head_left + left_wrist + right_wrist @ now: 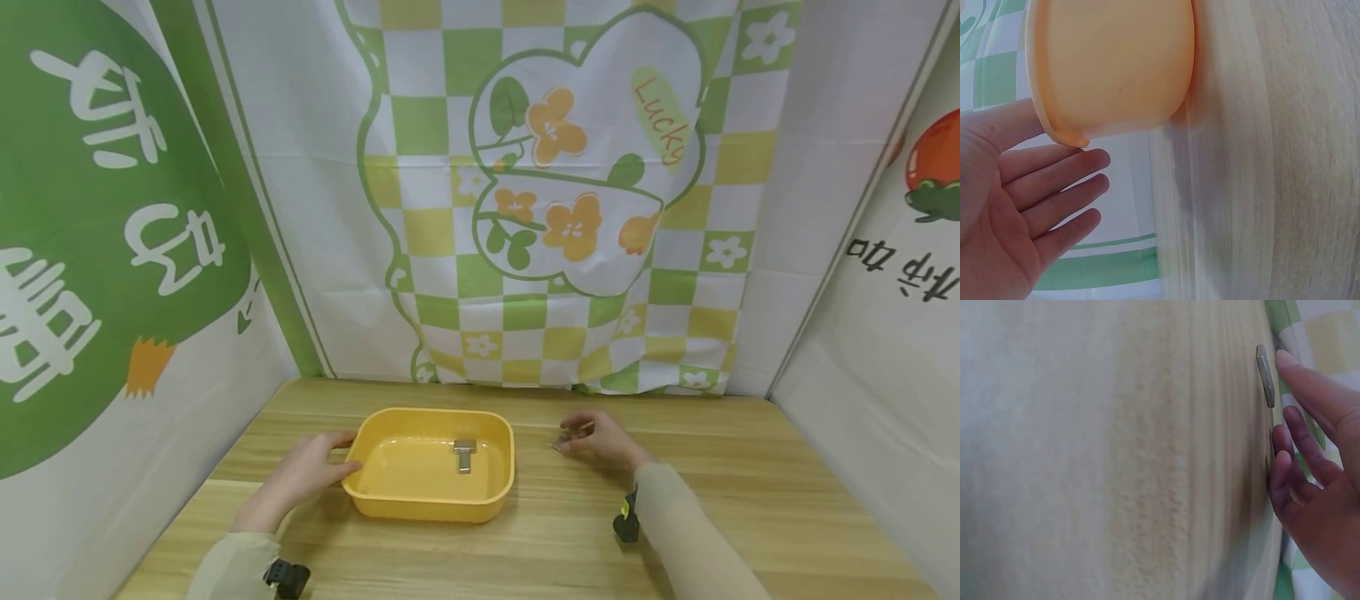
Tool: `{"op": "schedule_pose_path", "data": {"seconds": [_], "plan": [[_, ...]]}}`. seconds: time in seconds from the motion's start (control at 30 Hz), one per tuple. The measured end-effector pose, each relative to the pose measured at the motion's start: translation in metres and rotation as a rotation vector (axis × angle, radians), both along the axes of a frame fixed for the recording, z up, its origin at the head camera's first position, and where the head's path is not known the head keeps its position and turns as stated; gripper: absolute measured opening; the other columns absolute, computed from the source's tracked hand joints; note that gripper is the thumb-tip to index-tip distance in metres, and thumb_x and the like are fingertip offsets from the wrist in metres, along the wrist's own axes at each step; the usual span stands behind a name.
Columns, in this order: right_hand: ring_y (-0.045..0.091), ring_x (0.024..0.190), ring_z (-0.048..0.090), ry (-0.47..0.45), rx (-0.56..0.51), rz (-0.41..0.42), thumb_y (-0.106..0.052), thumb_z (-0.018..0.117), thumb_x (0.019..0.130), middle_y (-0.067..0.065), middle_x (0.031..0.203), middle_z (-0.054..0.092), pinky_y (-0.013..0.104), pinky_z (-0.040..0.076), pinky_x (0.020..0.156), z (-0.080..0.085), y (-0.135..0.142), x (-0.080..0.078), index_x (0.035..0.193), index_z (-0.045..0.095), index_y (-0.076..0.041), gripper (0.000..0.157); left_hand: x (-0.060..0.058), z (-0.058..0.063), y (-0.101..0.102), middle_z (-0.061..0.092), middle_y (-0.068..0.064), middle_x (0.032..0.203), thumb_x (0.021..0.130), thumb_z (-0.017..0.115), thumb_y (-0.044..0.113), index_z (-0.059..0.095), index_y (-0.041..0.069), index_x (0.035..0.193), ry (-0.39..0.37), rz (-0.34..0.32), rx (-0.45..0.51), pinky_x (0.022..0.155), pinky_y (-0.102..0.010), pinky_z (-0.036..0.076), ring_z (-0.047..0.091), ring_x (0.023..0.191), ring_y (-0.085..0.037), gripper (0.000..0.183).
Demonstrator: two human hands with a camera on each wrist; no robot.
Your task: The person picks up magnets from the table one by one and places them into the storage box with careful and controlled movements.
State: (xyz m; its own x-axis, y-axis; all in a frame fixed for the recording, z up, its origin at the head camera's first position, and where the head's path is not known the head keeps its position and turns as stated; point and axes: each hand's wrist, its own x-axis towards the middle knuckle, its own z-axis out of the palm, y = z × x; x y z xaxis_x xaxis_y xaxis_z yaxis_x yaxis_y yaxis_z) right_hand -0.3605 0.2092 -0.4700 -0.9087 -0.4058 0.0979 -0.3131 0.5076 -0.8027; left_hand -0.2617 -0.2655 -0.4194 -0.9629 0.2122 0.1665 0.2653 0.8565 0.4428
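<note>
A yellow rectangular tray (427,512) sits on the table. My left hand (303,477) pinches its left rim, thumb over the edge; the other fingers extend loosely outside the wall in the left wrist view. Inside the tray, two small silver-grey metal pieces (465,460) form a T shape toward the right. To the right of the tray, my right hand (600,437) is low over the table with loosely bent fingers. A small flat metal piece (1265,376) lies close by its thumb tip, with a thin gap between them in the right wrist view.
The wooden table (570,542) meets a checked, flower-printed cloth (525,333) at its back edge. Printed cloth walls stand at left and right. Each wrist wears a small black device, such as the right wrist device (627,518).
</note>
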Motion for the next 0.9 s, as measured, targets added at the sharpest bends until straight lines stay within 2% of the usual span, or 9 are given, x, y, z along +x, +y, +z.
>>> {"op": "schedule_pose_path", "data": {"seconds": [0.07, 0.3, 0.63, 0.9], "plan": [[0.026, 0.096, 0.061, -0.024, -0.002, -0.015, -0.014, 0.077, 0.079, 0.019, 0.113, 0.064, 0.030, 0.051, 0.080, -0.002, 0.000, 0.000, 0.115, 0.062, 0.003, 0.044, 0.000, 0.000, 0.000, 0.064, -0.020, 0.120, 0.084, 0.071, 0.025, 0.059, -0.002, 0.125, 0.000, -0.001, 0.001, 0.092, -0.056, 0.047, 0.059, 0.111, -0.041, 0.050], [0.023, 0.097, 0.059, -0.022, 0.028, -0.056, -0.015, 0.078, 0.078, 0.014, 0.113, 0.065, 0.034, 0.050, 0.084, -0.009, 0.001, -0.004, 0.113, 0.065, -0.002, 0.039, -0.002, -0.002, -0.002, 0.064, -0.021, 0.119, 0.084, 0.071, 0.024, 0.059, -0.002, 0.124, 0.011, -0.006, 0.006, 0.092, -0.056, 0.047, 0.059, 0.111, -0.041, 0.050], [0.025, 0.098, 0.059, 0.014, 0.074, -0.005, -0.017, 0.075, 0.081, 0.018, 0.117, 0.064, 0.037, 0.050, 0.082, -0.010, 0.003, -0.004, 0.116, 0.065, -0.004, 0.038, -0.001, -0.002, -0.002, 0.064, -0.020, 0.120, 0.084, 0.071, 0.024, 0.059, -0.002, 0.124, 0.004, -0.005, 0.015, 0.093, -0.056, 0.047, 0.059, 0.112, -0.040, 0.050], [0.026, 0.100, 0.058, -0.003, 0.106, -0.020, -0.020, 0.075, 0.082, 0.015, 0.117, 0.064, 0.041, 0.049, 0.086, -0.008, 0.001, -0.002, 0.115, 0.066, -0.006, 0.037, -0.001, -0.003, -0.002, 0.063, -0.020, 0.121, 0.084, 0.071, 0.025, 0.059, -0.002, 0.125, -0.002, -0.008, 0.019, 0.093, -0.056, 0.047, 0.058, 0.112, -0.041, 0.050]]}}
